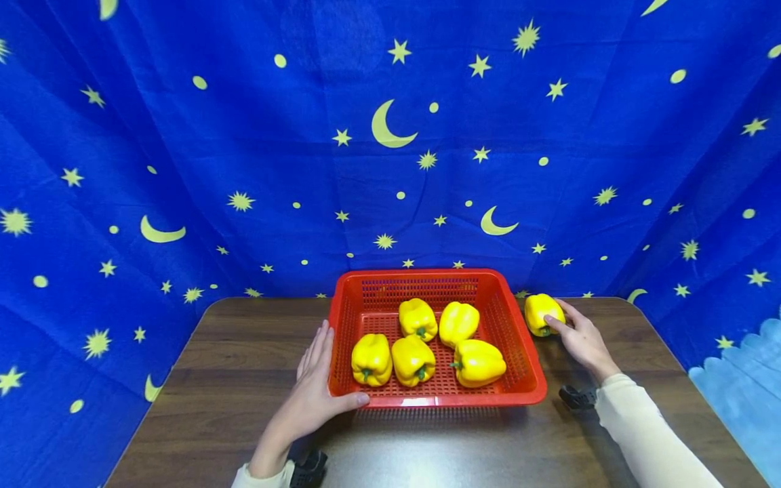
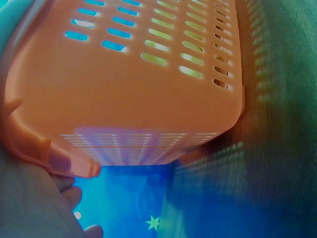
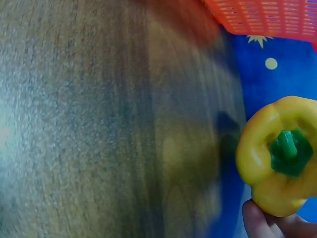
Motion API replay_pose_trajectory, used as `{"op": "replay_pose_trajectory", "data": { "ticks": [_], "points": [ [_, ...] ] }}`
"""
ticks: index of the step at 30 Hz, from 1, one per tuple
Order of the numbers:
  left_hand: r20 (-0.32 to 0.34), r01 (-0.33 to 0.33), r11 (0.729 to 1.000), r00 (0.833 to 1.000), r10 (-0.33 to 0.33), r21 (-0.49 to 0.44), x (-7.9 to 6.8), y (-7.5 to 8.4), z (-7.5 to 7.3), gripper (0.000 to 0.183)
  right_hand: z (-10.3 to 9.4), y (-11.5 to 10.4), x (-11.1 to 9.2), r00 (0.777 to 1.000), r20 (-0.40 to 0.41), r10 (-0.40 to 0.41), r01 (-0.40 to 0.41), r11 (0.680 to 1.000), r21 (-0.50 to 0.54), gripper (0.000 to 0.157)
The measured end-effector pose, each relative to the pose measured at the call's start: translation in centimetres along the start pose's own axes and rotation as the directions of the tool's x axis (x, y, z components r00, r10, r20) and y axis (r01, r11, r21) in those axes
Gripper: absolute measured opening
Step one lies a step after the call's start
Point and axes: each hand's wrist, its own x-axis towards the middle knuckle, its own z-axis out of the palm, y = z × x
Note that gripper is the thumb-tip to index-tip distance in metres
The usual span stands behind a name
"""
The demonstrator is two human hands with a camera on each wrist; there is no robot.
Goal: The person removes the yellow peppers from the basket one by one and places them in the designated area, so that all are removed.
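A red plastic basket point(image 1: 436, 401) with slotted walls stands on the wooden table, holding several yellow bell peppers point(image 1: 479, 364) with green stems. At its left front corner is my left hand point(image 1: 312, 386), fingers extended along the left side and thumb on the front rim. In the left wrist view the basket's outer wall point(image 2: 119, 89) fills much of the picture, and part of the hand shows by the rim. Right of the basket, my right hand point(image 1: 584, 339) holds another yellow bell pepper point(image 1: 542, 313) between thumb and fingers. The right wrist view shows that bell pepper point(image 3: 262, 153) stem-side on.
The brown wooden table point(image 1: 244, 352) reaches back to a blue curtain point(image 1: 293, 135) printed with yellow stars and moons, which also hangs at both sides. A light blue scalloped cloth point(image 1: 744, 379) is at the far right. The held bell pepper is close to the table's back edge.
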Motion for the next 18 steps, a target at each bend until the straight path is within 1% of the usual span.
{"op": "replay_pose_trajectory", "data": {
  "ticks": [6,10,14,18],
  "points": [
    [0.006,0.022,1.0,1.0,-0.022,-0.011,0.04,0.15,0.01,0.125,0.21,0.12,0.24,1.0,0.005,-0.009,0.009,1.0,-0.015,0.072],
    [0.004,0.022,1.0,1.0,-0.022,-0.015,0.06,0.15,-0.02,0.125,0.19,0.25,0.46,1.0,0.017,0.001,-0.001,1.0,-0.009,0.073],
    [0.006,0.023,1.0,1.0,-0.023,-0.014,0.06,0.14,-0.04,0.125,0.05,0.55,0.74,0.999,0.043,0.011,-0.012,0.999,0.038,0.072],
    [0.009,0.025,1.0,1.0,-0.025,-0.016,0.08,0.14,0.0,0.125,-0.27,0.8,0.88,0.996,0.081,0.032,-0.041,0.993,0.115,0.072]
  ]
}}
